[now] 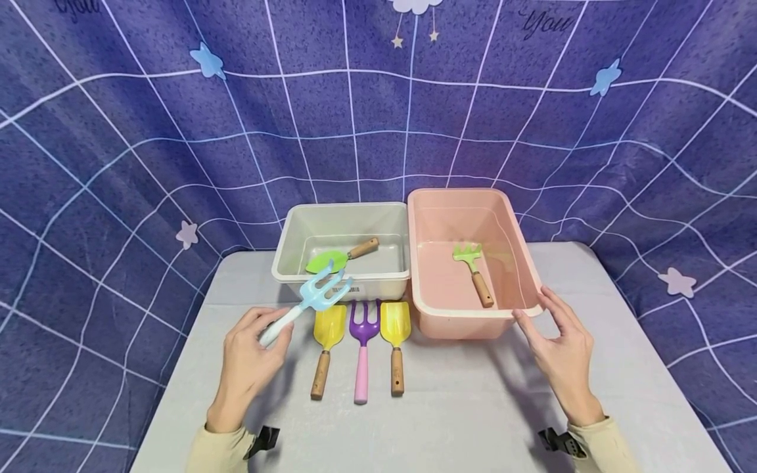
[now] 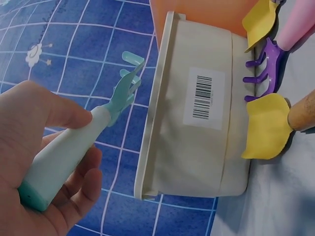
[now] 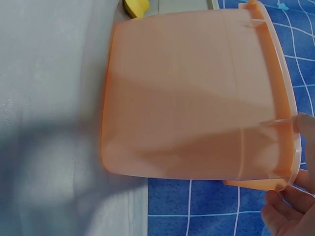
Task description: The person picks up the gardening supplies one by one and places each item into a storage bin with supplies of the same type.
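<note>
My left hand (image 1: 254, 355) grips the pale handle of a light-blue garden fork (image 1: 319, 291), its tines pointing up and over the front rim of the grey bin (image 1: 284, 263). In the left wrist view, the thumb lies along the fork's handle and the fingers curl beneath it. A green leaf-shaped trowel (image 1: 362, 248) with a wooden handle lies in that bin. My right hand (image 1: 562, 348) holds the near right corner of the pink bin (image 1: 461, 322), thumb at the front rim and fingers at the side. Inside the pink bin is a green hand rake (image 1: 481, 286).
In front of the grey bin lie a yellow shovel (image 1: 328, 328), a purple fork with a pink handle (image 1: 361, 368) and a second yellow shovel (image 1: 396, 328). They rest on a grey-covered table (image 1: 449, 420). A blue gridded curtain (image 1: 378, 105) hangs behind the bins.
</note>
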Demonstrator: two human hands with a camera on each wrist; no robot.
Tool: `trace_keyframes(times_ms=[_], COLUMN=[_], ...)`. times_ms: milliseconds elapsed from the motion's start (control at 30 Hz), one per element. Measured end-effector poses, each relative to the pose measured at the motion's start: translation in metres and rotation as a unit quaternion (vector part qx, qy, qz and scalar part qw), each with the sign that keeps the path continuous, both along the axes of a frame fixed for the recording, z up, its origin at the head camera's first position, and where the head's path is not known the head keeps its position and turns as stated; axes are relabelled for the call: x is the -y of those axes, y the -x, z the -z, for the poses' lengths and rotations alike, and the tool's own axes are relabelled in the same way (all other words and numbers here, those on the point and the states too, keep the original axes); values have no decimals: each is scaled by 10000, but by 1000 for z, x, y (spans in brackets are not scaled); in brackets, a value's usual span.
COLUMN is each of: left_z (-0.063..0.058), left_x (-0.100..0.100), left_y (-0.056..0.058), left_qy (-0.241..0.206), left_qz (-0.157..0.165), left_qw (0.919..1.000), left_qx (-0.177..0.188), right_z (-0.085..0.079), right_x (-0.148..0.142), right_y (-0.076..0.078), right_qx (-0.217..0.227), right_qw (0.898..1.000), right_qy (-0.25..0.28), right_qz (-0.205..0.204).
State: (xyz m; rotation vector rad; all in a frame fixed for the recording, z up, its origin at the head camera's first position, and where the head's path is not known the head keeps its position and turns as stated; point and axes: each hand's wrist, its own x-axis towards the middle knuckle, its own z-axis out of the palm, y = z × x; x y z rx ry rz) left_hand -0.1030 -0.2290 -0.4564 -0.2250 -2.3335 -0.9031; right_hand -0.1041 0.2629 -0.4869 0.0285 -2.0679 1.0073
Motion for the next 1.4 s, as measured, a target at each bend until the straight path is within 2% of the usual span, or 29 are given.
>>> trace_keyframes(times_ms=[600,1167,1400], left_z=[-12,-9,-8], left_x=[-9,-21,-32], left_y=[19,29,29], left_qy=[6,-127,-267], left_qz=[77,326,284], left_qw=[9999,9994,9992], left_qx=[66,-75,103], right_z=[0,0,4], right_x=[1,0,-2], right_y=[1,0,0], right_qx=[-24,6,140], right_qw=[10000,9999,9999], right_qy=[64,124,9], right_qz=[-4,-44,-37])
